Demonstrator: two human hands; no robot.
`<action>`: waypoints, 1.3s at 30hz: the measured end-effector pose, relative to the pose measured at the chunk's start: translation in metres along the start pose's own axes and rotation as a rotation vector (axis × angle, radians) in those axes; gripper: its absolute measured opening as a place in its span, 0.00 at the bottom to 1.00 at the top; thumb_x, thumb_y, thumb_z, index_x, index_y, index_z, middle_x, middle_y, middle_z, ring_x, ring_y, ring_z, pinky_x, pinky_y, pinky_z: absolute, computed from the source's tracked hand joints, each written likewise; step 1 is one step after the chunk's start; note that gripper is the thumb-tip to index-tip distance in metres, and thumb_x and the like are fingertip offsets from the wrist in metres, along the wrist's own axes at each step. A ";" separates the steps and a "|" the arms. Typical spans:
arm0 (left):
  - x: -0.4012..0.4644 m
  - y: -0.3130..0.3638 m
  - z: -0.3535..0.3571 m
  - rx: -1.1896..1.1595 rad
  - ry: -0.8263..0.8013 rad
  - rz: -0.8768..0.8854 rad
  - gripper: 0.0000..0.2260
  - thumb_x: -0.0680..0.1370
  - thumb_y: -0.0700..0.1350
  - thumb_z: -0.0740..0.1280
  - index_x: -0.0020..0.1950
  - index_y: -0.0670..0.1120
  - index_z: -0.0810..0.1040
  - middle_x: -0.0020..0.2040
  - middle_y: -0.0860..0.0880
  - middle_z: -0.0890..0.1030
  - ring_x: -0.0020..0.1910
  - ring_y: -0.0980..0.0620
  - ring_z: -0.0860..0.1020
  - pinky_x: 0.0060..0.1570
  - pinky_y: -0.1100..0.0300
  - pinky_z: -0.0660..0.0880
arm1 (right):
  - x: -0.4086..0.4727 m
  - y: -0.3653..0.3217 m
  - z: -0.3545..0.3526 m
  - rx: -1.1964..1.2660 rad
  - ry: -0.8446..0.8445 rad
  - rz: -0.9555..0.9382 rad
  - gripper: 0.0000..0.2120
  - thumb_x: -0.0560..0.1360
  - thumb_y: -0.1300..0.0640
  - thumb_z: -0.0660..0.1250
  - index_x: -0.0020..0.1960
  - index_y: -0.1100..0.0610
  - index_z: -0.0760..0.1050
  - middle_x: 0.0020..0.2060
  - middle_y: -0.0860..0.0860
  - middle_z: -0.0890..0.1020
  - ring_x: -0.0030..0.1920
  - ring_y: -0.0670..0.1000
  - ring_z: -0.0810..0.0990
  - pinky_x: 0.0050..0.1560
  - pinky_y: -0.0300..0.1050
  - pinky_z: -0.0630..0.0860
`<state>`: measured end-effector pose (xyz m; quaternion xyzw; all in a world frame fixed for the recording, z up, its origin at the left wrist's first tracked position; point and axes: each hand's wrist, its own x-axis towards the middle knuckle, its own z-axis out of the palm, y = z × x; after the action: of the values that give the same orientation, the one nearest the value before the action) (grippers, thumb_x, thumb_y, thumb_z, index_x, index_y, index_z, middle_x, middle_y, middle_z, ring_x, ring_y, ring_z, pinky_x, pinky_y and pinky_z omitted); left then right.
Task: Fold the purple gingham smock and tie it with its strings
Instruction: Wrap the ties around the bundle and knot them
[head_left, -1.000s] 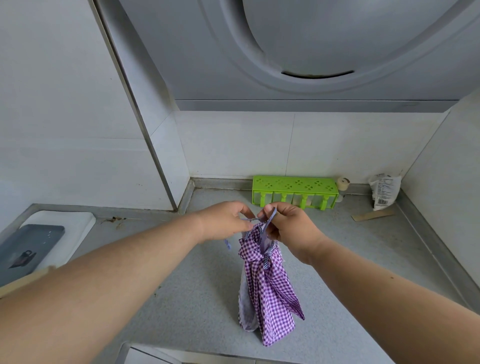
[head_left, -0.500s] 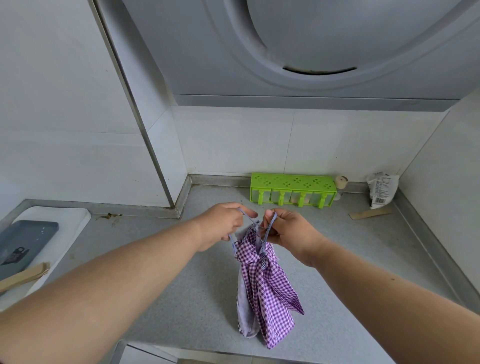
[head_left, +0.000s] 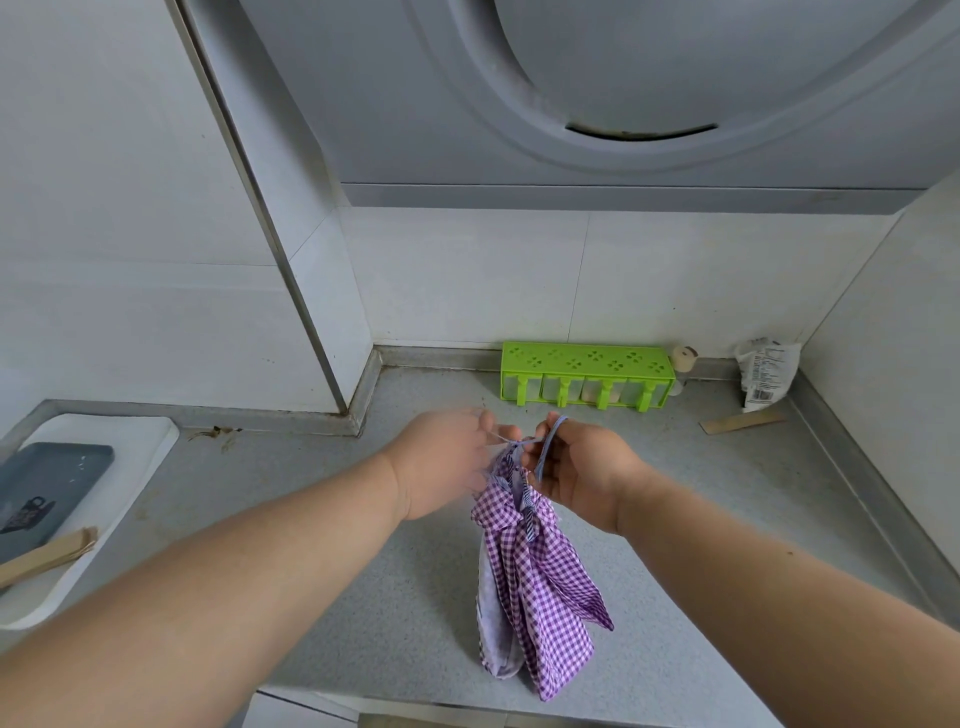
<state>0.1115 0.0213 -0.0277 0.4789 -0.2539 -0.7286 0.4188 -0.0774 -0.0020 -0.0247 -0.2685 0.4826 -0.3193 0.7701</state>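
Observation:
The purple gingham smock (head_left: 540, 582) hangs as a narrow folded bundle above the grey counter, gathered at its top between both hands. My left hand (head_left: 441, 462) pinches one thin string at the gathered top, fingers curled. My right hand (head_left: 582, 467) holds the other string (head_left: 548, 447), which loops up over its fingers. The strings cross at a small knot point between the two hands. The smock's pale lining shows along its left side.
A green plastic rack (head_left: 587, 374) stands against the back wall, with a small bottle (head_left: 684, 358) and a crumpled packet (head_left: 766, 379) to its right. A cardboard strip (head_left: 740, 422) lies nearby. At left sit a white board (head_left: 109, 467) and a dark tray (head_left: 47, 483).
Both hands have shifted slightly while working the strings at the smock's top. The bundle still hangs in the same place.

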 end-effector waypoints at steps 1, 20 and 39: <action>0.000 0.001 -0.001 0.003 0.004 0.001 0.14 0.85 0.39 0.54 0.43 0.47 0.73 0.45 0.46 0.83 0.29 0.55 0.63 0.27 0.62 0.60 | 0.001 0.000 0.001 0.040 0.000 0.004 0.19 0.88 0.52 0.54 0.45 0.59 0.75 0.36 0.56 0.82 0.35 0.52 0.79 0.36 0.45 0.76; 0.013 -0.006 -0.007 0.096 0.012 -0.277 0.06 0.79 0.40 0.53 0.44 0.49 0.63 0.33 0.52 0.60 0.28 0.54 0.57 0.28 0.61 0.57 | 0.024 0.012 0.023 -0.415 0.081 -0.030 0.13 0.82 0.68 0.60 0.60 0.66 0.82 0.32 0.54 0.74 0.30 0.49 0.76 0.47 0.50 0.82; 0.020 -0.008 -0.017 0.038 0.045 -0.297 0.04 0.77 0.41 0.53 0.45 0.49 0.64 0.33 0.52 0.60 0.28 0.54 0.57 0.28 0.62 0.57 | 0.039 0.015 0.022 -0.320 -0.059 0.106 0.12 0.85 0.65 0.60 0.57 0.65 0.82 0.35 0.54 0.82 0.34 0.48 0.80 0.36 0.40 0.80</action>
<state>0.1199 0.0092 -0.0501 0.5352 -0.1845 -0.7667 0.3028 -0.0404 -0.0194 -0.0492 -0.3709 0.5181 -0.1893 0.7471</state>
